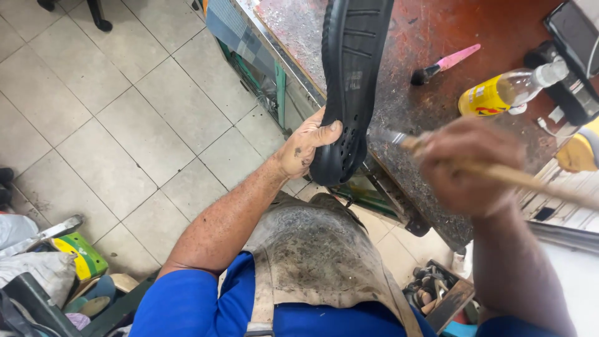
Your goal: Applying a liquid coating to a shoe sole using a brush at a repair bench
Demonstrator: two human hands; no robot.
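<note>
My left hand is clamped on the heel end of a black rubber shoe sole, thumb pressed over its edge, holding it upright with the tread side toward me and the toe pointing away over the workbench. My right hand, blurred, is closed around the wooden handle of a brush, whose metal ferrule points at the sole's lower edge; I cannot tell whether the bristles touch it. My two hands are apart, the sole between them. A worn leather apron covers my lap. On the stained reddish bench lie a pink-handled brush and a yellow plastic bottle on its side, well apart from the sole.
</note>
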